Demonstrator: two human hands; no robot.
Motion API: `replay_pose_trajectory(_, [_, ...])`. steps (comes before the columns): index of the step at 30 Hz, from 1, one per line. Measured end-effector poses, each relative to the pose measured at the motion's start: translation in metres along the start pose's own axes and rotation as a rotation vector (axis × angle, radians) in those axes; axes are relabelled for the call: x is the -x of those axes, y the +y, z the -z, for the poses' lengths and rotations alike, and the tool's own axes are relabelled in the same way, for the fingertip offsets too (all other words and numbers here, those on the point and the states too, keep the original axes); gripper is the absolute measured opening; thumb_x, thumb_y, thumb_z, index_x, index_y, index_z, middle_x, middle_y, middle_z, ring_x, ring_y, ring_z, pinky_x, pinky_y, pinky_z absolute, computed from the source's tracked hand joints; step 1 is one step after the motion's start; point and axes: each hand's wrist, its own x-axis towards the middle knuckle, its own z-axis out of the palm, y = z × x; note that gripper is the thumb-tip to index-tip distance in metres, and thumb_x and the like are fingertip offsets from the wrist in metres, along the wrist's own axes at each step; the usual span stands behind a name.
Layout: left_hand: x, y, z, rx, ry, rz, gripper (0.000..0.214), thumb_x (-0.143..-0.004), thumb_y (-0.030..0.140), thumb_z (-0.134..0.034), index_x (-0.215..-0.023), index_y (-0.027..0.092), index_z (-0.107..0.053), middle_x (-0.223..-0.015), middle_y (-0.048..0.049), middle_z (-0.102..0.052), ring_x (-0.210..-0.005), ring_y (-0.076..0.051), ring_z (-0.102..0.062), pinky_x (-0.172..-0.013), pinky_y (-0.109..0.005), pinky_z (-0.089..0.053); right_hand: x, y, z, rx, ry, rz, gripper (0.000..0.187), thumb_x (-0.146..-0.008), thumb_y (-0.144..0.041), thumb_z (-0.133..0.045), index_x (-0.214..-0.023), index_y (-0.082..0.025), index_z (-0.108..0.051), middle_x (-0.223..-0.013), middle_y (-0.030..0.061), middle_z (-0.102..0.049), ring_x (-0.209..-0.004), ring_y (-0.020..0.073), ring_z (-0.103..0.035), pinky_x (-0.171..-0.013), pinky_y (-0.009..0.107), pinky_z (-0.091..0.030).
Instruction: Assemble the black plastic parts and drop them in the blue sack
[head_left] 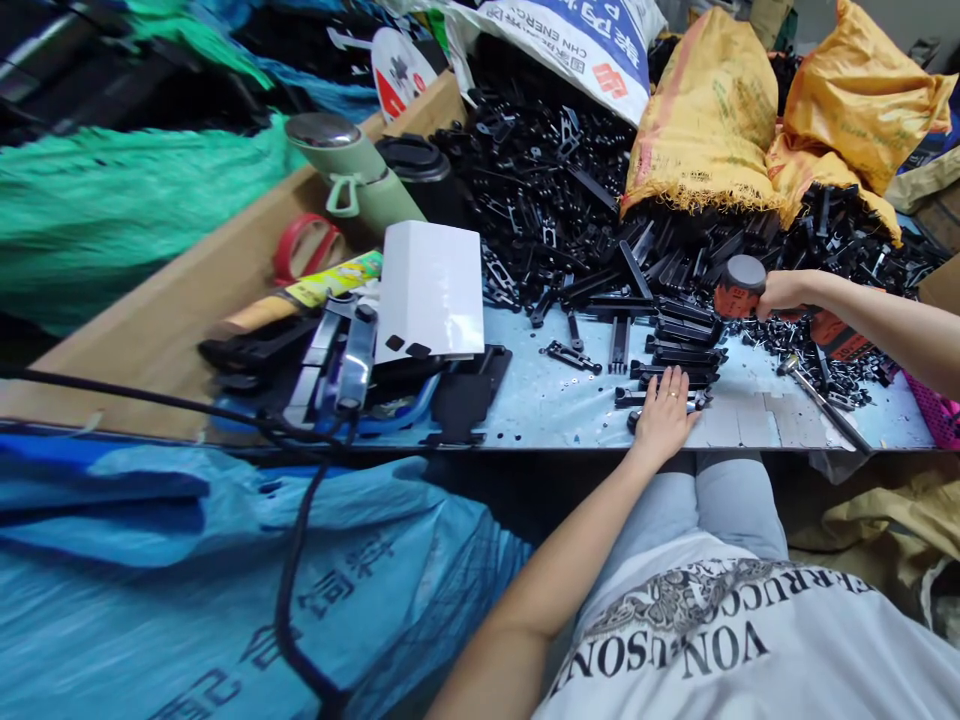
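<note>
My left hand (664,412) lies flat, fingers stretched out, on the near end of a row of black metal bracket-like parts (679,352). A ring is on one of its fingers. To the right, my right hand (784,292) is wrapped round an orange and black cordless drill (739,288), held above the table beside that row. The drill's tip and what it points at cannot be made out. Below the drill are small loose screws and metal pieces (799,350). A hammer-like metal tool (829,405) lies at the table's front edge.
A large heap of black metal parts (540,170) covers the back of the blue table (525,400). Yellow woven sacks (705,110) stand behind. At left are a white box (431,285), a green flask (360,170), red tape (304,250) and a black cable (292,570).
</note>
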Motion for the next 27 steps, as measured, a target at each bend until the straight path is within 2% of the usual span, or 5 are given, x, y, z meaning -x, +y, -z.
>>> replay_pose_trajectory(5, [-0.002, 0.002, 0.002, 0.016, -0.021, 0.016, 0.067, -0.090, 0.045, -0.037, -0.144, 0.006, -0.027, -0.151, -0.0162, -0.022, -0.141, -0.027, -0.015, -0.116, -0.045, -0.010, 0.025, -0.006, -0.005, 0.016, -0.006, -0.055, 0.021, -0.065, -0.021, -0.063, -0.084, -0.012, -0.065, -0.049, -0.0016, -0.050, -0.044, 0.0121, -0.049, -0.042, 0.022, -0.038])
replay_pose_trajectory(11, [-0.001, 0.002, 0.000, 0.000, -0.011, 0.000, 0.068, -0.090, 0.045, -0.036, -0.143, 0.002, -0.028, -0.150, -0.0173, -0.023, -0.141, -0.028, -0.016, -0.116, -0.045, -0.009, 0.030, -0.014, -0.019, 0.089, -0.035, -0.029, 0.018, -0.061, -0.019, -0.065, -0.078, -0.014, -0.065, -0.051, -0.0013, -0.052, -0.046, 0.0122, -0.051, -0.043, 0.022, -0.039])
replay_pose_trajectory(16, [-0.001, 0.002, -0.001, 0.014, -0.005, -0.005, 0.066, -0.090, 0.044, -0.036, -0.143, 0.004, -0.029, -0.151, -0.0171, -0.023, -0.141, -0.028, -0.015, -0.115, -0.045, -0.010, 0.046, -0.024, -0.020, 0.165, 0.009, -0.023, 0.013, -0.064, -0.025, -0.063, -0.072, -0.015, -0.066, -0.050, 0.0010, -0.054, -0.050, 0.0147, -0.055, -0.048, 0.024, -0.042])
replay_pose_trajectory(23, [-0.002, 0.004, 0.002, 0.032, -0.021, 0.003, 0.066, -0.089, 0.043, -0.039, -0.142, 0.006, -0.030, -0.151, -0.0160, -0.024, -0.141, -0.027, -0.016, -0.115, -0.045, -0.012, 0.053, -0.039, -0.031, 0.128, -0.086, 0.000, 0.022, -0.063, -0.023, -0.064, -0.083, -0.016, -0.068, -0.052, -0.0003, -0.055, -0.048, 0.0137, -0.053, -0.047, 0.023, -0.042])
replay_pose_trajectory(27, [-0.001, 0.004, 0.004, 0.031, -0.016, -0.007, 0.066, -0.088, 0.042, -0.040, -0.141, 0.005, -0.031, -0.150, -0.0166, -0.025, -0.141, -0.027, -0.018, -0.115, -0.046, -0.012, 0.056, -0.041, -0.038, 0.221, -0.051, -0.010, 0.023, -0.063, -0.025, -0.063, -0.084, -0.015, -0.068, -0.058, 0.0023, -0.060, -0.051, 0.0150, -0.056, -0.047, 0.023, -0.041])
